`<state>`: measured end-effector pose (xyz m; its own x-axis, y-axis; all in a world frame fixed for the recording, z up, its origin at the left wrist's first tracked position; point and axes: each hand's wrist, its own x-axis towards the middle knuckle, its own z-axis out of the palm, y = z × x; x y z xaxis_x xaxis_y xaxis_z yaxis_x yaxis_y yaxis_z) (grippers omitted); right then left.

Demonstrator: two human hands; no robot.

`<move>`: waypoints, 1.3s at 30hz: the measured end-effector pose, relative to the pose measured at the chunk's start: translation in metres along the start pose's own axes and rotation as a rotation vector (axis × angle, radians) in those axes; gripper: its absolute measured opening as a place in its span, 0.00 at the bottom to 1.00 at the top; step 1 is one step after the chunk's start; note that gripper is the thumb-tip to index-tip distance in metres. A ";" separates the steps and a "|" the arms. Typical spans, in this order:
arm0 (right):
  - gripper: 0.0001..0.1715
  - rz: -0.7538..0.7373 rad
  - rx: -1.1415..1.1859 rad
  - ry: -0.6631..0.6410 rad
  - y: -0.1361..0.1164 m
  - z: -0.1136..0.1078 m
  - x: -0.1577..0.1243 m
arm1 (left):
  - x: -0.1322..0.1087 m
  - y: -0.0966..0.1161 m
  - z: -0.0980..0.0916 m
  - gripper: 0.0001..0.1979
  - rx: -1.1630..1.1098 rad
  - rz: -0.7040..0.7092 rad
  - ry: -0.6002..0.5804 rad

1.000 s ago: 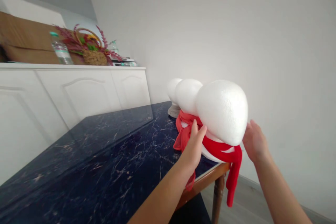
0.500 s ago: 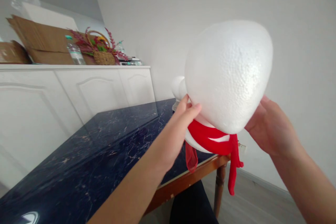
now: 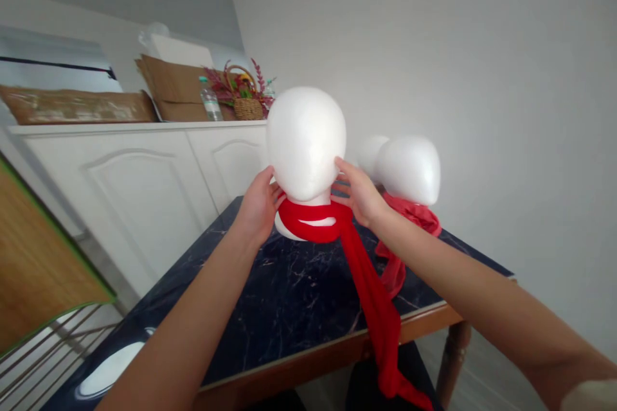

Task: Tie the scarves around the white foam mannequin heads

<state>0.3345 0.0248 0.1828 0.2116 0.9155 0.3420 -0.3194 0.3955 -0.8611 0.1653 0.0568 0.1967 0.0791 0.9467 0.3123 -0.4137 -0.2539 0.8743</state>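
Note:
A smooth white foam mannequin head (image 3: 306, 141) is upright over the middle of the table, held from both sides. My left hand (image 3: 258, 205) grips its left side by the jaw and neck, while my right hand (image 3: 361, 192) grips the right side, thumb on the cheek. Around its neck and base goes a bright red scarf (image 3: 369, 289), whose long tail drops past the table's front edge. I cannot tell whether the base touches the tabletop. To the right is another white mannequin head (image 3: 409, 167) with a paler red scarf (image 3: 417, 215) below it.
A third white head (image 3: 370, 153) shows partly behind. The dark marbled table (image 3: 299, 289) has a wooden edge. Beyond it, a white cabinet (image 3: 130, 167) carries cardboard (image 3: 180, 83), a bottle (image 3: 211, 101) and a flower basket (image 3: 248, 108). A wooden board (image 3: 43, 257) stands at left.
The held head has gone farther from me and to the left, over the table, both hands still on it. My view has turned left. The neighbouring head with the paler scarf has come into sight.

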 end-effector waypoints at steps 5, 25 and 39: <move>0.27 0.074 -0.036 0.095 0.059 0.019 0.032 | 0.031 -0.041 -0.039 0.23 -0.040 -0.091 0.071; 0.20 0.184 -0.341 0.151 0.093 -0.033 0.038 | -0.032 -0.080 -0.071 0.09 0.169 0.181 0.371; 0.07 0.414 -1.126 -0.181 0.125 -0.041 0.067 | -0.034 -0.135 -0.036 0.27 2.035 0.598 -0.593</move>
<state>0.3467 0.1327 0.0828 0.1227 0.9902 -0.0662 0.6689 -0.1318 -0.7316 0.1861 0.0664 0.0550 0.6929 0.6489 0.3142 0.7186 -0.5863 -0.3739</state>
